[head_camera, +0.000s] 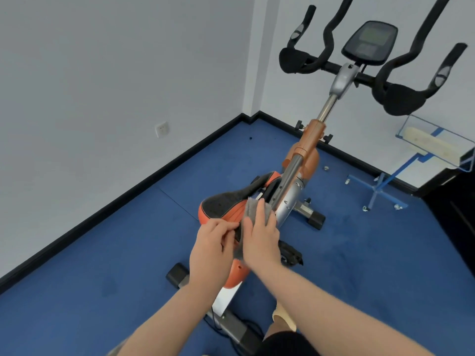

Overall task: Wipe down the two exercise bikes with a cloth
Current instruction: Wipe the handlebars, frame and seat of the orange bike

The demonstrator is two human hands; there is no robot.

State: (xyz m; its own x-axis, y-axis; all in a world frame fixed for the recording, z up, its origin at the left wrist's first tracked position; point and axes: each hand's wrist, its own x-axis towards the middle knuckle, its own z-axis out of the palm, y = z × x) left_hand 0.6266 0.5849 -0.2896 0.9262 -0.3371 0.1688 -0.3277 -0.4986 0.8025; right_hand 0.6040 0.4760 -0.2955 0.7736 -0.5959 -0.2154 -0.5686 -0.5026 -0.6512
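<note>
An orange and silver exercise bike point(305, 150) stands in front of me, with black handlebars point(401, 98) and a console point(370, 42) at the top right. Its black and orange saddle point(223, 204) is just beyond my hands. A grey cloth point(250, 208) lies over the rear right of the saddle. My right hand point(261, 237) presses flat on the cloth. My left hand point(214, 246) pinches the cloth's near edge beside it. Only one bike is in view.
Blue carpet point(102, 253) covers the floor, bounded by a black skirting board and white walls. A blue-framed stand on castors point(377, 191) with a clear tray point(437, 142) sits to the right of the bike. A wall socket point(162, 129) is on the left wall.
</note>
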